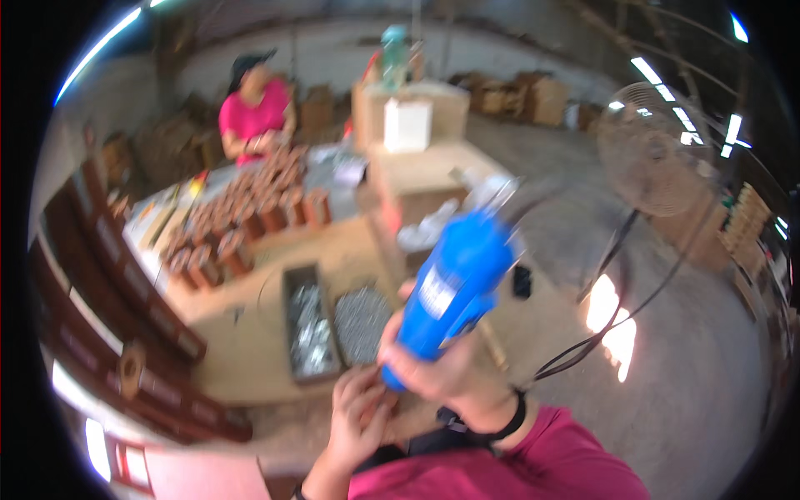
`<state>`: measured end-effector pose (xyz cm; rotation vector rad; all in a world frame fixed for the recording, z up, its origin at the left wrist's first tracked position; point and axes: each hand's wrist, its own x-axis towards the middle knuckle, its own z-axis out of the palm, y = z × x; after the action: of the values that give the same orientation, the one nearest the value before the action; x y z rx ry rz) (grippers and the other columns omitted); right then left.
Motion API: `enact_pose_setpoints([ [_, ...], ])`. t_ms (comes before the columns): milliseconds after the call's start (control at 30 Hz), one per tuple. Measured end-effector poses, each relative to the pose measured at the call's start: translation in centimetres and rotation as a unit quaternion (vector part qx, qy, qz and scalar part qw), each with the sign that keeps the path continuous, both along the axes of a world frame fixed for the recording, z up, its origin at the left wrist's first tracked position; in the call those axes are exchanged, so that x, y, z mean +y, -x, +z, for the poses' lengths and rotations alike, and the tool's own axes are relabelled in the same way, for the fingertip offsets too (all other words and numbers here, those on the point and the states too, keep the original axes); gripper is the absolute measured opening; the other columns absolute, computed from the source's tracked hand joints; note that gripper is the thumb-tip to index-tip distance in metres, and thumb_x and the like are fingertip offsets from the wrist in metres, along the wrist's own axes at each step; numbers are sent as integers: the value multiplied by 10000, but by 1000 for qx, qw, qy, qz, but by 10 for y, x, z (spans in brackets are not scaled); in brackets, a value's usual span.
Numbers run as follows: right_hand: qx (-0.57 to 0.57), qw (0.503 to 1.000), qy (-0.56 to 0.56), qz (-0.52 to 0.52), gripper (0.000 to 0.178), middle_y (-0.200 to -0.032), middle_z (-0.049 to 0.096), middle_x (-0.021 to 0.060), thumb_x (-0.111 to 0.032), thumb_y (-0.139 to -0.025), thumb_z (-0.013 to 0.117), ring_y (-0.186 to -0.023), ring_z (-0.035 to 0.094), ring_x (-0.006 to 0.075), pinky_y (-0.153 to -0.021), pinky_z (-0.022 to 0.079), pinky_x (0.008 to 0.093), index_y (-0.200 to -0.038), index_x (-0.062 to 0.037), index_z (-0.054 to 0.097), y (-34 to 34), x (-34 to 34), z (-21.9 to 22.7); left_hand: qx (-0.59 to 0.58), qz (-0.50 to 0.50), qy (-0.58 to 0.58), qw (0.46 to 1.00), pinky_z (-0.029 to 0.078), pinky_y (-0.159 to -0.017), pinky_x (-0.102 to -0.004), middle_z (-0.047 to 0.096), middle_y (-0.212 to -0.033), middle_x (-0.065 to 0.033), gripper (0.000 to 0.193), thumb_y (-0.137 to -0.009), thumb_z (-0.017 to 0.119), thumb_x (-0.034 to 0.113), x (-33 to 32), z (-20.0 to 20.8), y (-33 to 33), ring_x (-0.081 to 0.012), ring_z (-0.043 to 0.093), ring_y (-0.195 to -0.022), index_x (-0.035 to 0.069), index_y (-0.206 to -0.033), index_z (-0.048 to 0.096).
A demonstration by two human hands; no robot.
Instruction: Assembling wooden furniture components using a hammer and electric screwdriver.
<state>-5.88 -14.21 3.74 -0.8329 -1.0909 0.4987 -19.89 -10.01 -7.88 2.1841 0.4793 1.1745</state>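
A blue hand-held power tool (pixel 462 271) with a pale label stands tilted in front of me, its shiny end up and away. My right hand (pixel 442 375) is closed round its lower part. Beside the tool's lower end is my left hand (pixel 358 417), its fingers curled and pinched together. What those fingers hold, if anything, is blurred and hidden. Just beyond the hands lie a dark tray of shiny metal parts (pixel 310 329) and a heap of small grey metal pieces (pixel 362 321), on a wooden board (pixel 242 367).
Many reddish-brown wooden blocks (pixel 267 204) crowd the table's far part. Long brown slats (pixel 125 333) lean at left. A person in pink (pixel 254 117) works across the table. Right are a box stand (pixel 417 179), a fan (pixel 654 150) and dark cables (pixel 596 337).
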Motion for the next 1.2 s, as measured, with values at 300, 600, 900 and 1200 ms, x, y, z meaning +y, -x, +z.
enact_pose_setpoints([
  [300, -85, 996, -7, 12, 533, -721, 560, 93, 12, -739, 594, -608, 573, 150, -599, 480, 279, -1188, 13, 307, 4, 25, -21, 69, -7, 83, 994, 224, -1000, -462, 413, -1288, -141, 321, -702, 509, 42, 6, -13, 9, -368, 301, -1220, 19, -1009, 602],
  [600, -82, 996, 18, 22, 524, -719, 566, 86, 28, -742, 586, -616, 572, 136, -603, 481, 282, -1183, 22, 303, 15, 22, -32, 107, 9, 76, 991, 221, -995, -467, 392, -1296, -159, 278, -732, 516, 50, -2, -18, 18, -381, 280, -1223, 17, -994, 600],
  [900, -94, 995, 19, 29, 555, -715, 567, 81, 13, -733, 606, -639, 579, 137, -621, 480, 273, -1188, 29, 289, 12, 20, -44, 92, 24, 88, 992, 193, -993, -479, 399, -1308, -115, 286, -716, 529, 65, -7, -32, 13, -375, 296, -1213, 33, -986, 616],
  [1200, -13, 989, 113, 93, 591, -807, 564, 62, 38, -703, 625, -720, 578, 130, -649, 486, 273, -1192, 19, 293, 13, 9, -34, 67, 16, 41, 997, 248, -976, -470, 468, -1237, -141, 294, -684, 595, 101, 0, -38, 10, -381, 359, -1171, 25, -966, 625],
])
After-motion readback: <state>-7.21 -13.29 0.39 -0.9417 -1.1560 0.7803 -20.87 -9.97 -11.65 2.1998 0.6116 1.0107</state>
